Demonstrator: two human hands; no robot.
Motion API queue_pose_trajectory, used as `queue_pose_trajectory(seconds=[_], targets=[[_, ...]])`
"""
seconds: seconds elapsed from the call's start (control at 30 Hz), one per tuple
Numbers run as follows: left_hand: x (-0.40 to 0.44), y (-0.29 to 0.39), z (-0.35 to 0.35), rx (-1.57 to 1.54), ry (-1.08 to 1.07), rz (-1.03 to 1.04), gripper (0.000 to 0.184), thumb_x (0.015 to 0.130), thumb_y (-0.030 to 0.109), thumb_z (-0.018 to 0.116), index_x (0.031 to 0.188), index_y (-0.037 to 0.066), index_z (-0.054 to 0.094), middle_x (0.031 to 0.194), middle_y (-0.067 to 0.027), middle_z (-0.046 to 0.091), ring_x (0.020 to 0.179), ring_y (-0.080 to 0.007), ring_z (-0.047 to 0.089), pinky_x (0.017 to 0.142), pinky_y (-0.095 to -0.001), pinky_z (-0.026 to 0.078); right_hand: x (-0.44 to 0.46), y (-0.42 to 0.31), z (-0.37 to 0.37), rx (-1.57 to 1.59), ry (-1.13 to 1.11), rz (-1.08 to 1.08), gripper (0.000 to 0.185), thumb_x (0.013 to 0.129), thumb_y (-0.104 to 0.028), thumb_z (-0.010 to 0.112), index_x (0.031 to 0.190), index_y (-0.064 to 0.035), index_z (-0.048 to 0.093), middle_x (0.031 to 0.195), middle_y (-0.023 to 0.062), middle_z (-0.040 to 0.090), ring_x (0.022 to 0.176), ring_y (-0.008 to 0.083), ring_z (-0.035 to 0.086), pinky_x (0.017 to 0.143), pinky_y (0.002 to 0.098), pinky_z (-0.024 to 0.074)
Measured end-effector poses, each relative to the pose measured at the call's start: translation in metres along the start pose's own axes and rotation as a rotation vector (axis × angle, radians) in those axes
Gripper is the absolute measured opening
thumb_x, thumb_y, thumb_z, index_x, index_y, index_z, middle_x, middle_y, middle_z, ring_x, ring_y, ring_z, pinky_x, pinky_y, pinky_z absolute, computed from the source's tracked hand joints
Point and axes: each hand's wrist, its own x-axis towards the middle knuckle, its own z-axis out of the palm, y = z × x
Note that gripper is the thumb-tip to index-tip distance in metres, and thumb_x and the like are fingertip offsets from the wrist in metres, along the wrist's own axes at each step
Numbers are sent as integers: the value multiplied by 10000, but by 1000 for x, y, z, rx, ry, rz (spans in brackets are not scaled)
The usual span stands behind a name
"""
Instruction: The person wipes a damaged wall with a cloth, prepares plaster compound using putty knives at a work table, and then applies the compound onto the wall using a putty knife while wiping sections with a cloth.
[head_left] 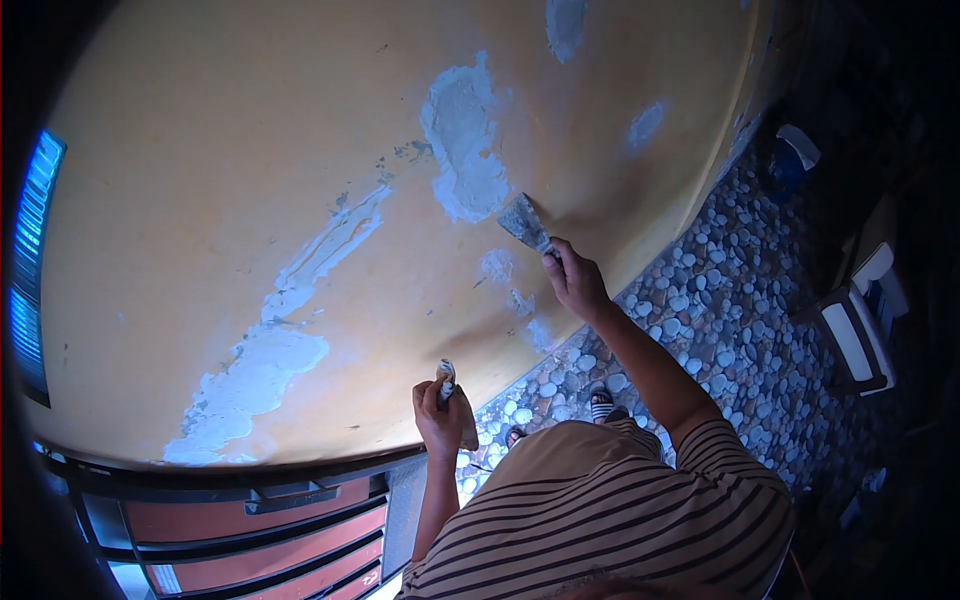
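Note:
My right hand (578, 283) is closed around the handle of a putty knife (523, 222). Its broad, grey-smeared blade points up and left, near the lower edge of a large white putty patch (465, 145) on the yellowish wall (290, 110). Lower down, in front of the wall, my left hand (437, 418) grips a putty-smeared tool (446, 372). A whitish end sticks up above the fingers, and a flat part shows beside the palm; its exact kind is unclear.
A long putty strip (255, 370) runs down the wall's left side. Small patches (497, 265) lie below the knife. A red drawer unit (260, 525) stands lower left. Pebble-patterned floor (700, 310) extends right, with a white-and-dark object (850, 340) and a bluish container (790, 165).

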Motion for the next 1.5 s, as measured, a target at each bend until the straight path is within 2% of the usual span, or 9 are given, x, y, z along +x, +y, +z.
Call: queue_pose_trajectory(seconds=[0.13,0.33,0.53,0.63,0.77,0.97,1.03,1.13,1.5], targets=[[4,4,1,-8,10,4,307,833,-27,678,1139,4,698,1077,-163,604,937,-309,646,818,-379,549,26,10,-24,-24,60,-132,290,1034,-263,615,1243,-63,609,974,135,695,816,336,696,714,445,546],[4,6,8,-30,-36,25,311,827,-27,684,1136,6,691,1071,-161,602,930,-309,641,817,-380,546,50,-1,-36,-179,79,-352,271,1011,-232,639,1238,-86,616,932,93,659,784,307,630,756,435,496],[5,1,5,-44,4,7,277,848,-18,692,1122,15,712,1050,-143,597,923,-256,628,796,-354,528,45,2,-41,-187,58,-279,260,1000,-239,655,1205,-85,612,930,94,665,805,308,633,756,434,496],[3,-3,9,-49,11,12,270,856,-8,705,1125,17,714,1049,-137,600,920,-247,628,794,-350,526,50,-8,-40,-170,77,-334,254,1001,-234,652,1197,-78,608,934,102,670,800,319,638,760,440,495],[6,2,9,-31,-4,27,273,855,-7,715,1127,19,715,1046,-134,603,919,-248,629,793,-352,528,50,-13,-37,-133,37,-352,249,1009,-227,639,1202,-74,601,953,112,679,801,334,648,772,446,499],[4,5,10,-47,21,32,283,851,-8,713,1133,21,715,1038,-137,603,917,-255,629,796,-355,528,36,-16,-27,-128,25,-229,268,1018,-249,628,1209,-64,593,987,134,695,832,353,666,777,458,521],[3,8,8,-19,-7,12,315,827,-26,675,1138,15,704,1061,-161,611,942,-308,644,826,-380,547,40,-35,-27,-107,53,-282,287,1019,-263,627,1219,-59,592,1000,142,701,818,357,669,761,465,528],[3,8,7,-25,-4,15,279,850,-14,698,1127,15,713,1041,-137,600,925,-261,627,810,-359,528,32,-33,-16,-100,76,-232,295,1019,-269,629,1224,-60,591,1005,145,705,795,360,671,755,468,528],[2,9,0,-24,8,-3,295,843,-21,690,1135,18,711,1045,-138,599,935,-257,629,825,-353,527,23,-61,-3,-54,106,-165,301,1019,-274,633,1211,-46,594,937,179,704,792,386,682,721,487,535]])
